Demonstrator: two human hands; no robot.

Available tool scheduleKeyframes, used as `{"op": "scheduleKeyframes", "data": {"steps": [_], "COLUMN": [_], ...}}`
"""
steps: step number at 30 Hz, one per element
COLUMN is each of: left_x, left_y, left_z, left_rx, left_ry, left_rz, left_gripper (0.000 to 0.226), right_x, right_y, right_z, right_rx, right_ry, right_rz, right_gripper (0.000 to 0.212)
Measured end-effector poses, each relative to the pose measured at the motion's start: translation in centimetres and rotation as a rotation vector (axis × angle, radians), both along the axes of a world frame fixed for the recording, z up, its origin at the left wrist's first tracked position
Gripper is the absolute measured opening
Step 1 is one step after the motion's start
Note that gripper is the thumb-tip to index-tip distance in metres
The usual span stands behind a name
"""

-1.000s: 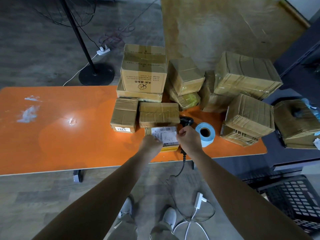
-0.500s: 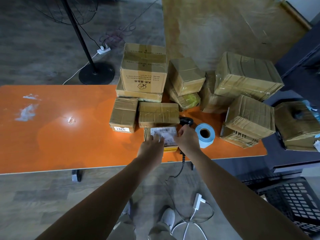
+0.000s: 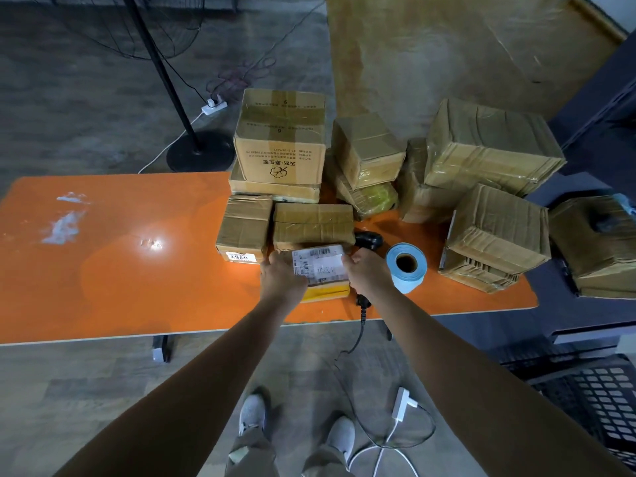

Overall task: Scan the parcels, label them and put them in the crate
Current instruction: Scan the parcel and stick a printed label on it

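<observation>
A small parcel (image 3: pixel 323 275) with a white barcode label and a yellow front edge lies on the orange table (image 3: pixel 120 270) near its front edge. My left hand (image 3: pixel 282 278) grips the parcel's left side, fingers curled over the label's edge. My right hand (image 3: pixel 366 275) holds the right side, thumb at the label's top right corner. A black corded scanner (image 3: pixel 369 241) lies just behind my right hand. A blue label roll (image 3: pixel 406 266) stands to its right. The black crate (image 3: pixel 602 401) sits on the floor at the lower right.
Several taped brown parcels are stacked across the back and right of the table, the tallest (image 3: pixel 280 139) printed. One small parcel (image 3: pixel 242 232) carries a number sticker. A fan stand (image 3: pixel 199 149) and power cables lie on the floor beyond; a white adapter (image 3: pixel 401 404) lies by my feet.
My left hand has slid left and forward from the parcel's front to its left side. My right hand stays at the right edge. The parcel has barely moved.
</observation>
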State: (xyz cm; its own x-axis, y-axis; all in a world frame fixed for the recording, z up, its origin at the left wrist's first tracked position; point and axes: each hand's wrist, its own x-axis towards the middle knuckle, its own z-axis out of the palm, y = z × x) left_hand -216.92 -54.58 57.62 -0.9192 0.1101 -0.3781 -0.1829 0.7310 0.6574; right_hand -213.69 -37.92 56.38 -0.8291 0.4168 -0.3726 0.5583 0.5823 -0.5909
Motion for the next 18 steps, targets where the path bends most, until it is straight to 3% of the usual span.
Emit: {"op": "scheduleKeyframes", "data": {"steps": [6, 11, 18], "left_x": [1.4, 2.2, 2.2], "left_y": [-1.0, -1.2, -1.7], "left_z": [1.6, 4.8, 8.9], "left_rx": [0.136, 0.203, 0.186], "left_ry": [0.039, 0.106, 0.212], "left_rz": [0.032, 0.012, -0.158], "left_gripper": [0.058, 0.077, 0.089], "right_x": [0.6, 2.1, 6.7], "right_y": [0.1, 0.4, -0.6], "right_z": [1.3, 3.8, 7.7], "right_rx": [-0.167, -0.442, -0.356], "right_ry": [0.105, 0.194, 0.346], "right_rz": [-0.071, -0.104, -0.137], "right_gripper": [0.035, 0.038, 0.065]}}
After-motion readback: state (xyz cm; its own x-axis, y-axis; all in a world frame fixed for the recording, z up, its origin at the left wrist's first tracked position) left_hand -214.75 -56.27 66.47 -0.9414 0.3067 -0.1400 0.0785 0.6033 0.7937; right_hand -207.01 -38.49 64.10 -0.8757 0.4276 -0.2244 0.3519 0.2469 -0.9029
